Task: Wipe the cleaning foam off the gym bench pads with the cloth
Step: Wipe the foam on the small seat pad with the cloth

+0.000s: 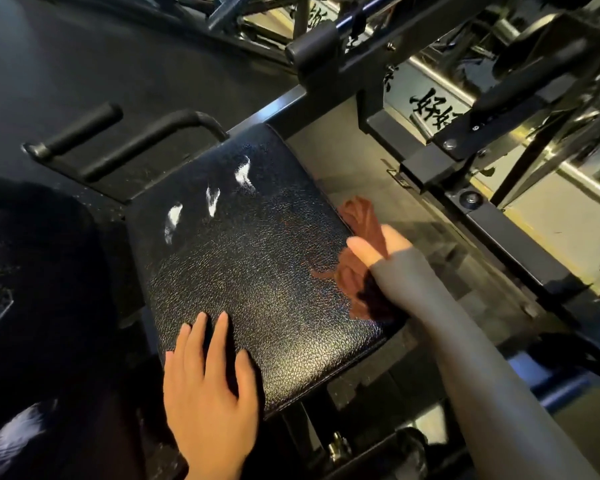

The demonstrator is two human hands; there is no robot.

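Head view: left hand (210, 386) flat on pad (257, 271), right hand (374, 251) seemingly gripping cloth (357, 271) beside frame (499, 216).

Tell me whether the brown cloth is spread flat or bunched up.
Bunched up. The brown cloth is crumpled in the right hand at the black textured seat pad's right edge, folds sticking out above and below the fingers.

Black textured seat pad (257, 265) with three white foam streaks (211, 200) near its far edge, left hand (208, 382) flat on the near corner, right hand (378, 251) gripping a brown cloth (357, 271) at the pad's right edge
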